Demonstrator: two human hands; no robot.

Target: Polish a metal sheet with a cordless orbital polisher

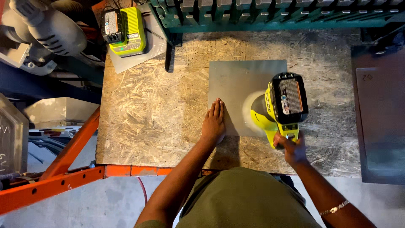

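Two hands are at work from where I watch; nearest me, the right hand (292,148) is closed around the handle of a yellow sander (278,110), battery pack on top, its pad resting on the right part of the plate (240,84); the left hand (214,122) lies open and flat, fingers together, palm pressing down on the plate's left edge near the front corner.

The plate is a thin grey metal sheet lying flat on the counter (143,118), a chipboard top; I judge it stiff but light, smooth enough to slide under a running tool, with edges that may be sharp; so I would pin it from above with a flat palm, as the left hand does, rather than pinch the rim. The sander looks top-heavy with its battery; the rear handle is the sound place to grip.

The plate sits just ahead of both hands, touching the left one; farther off, a charger (125,31) rests at the counter's back left corner; a green rack (270,17) runs along the far edge.
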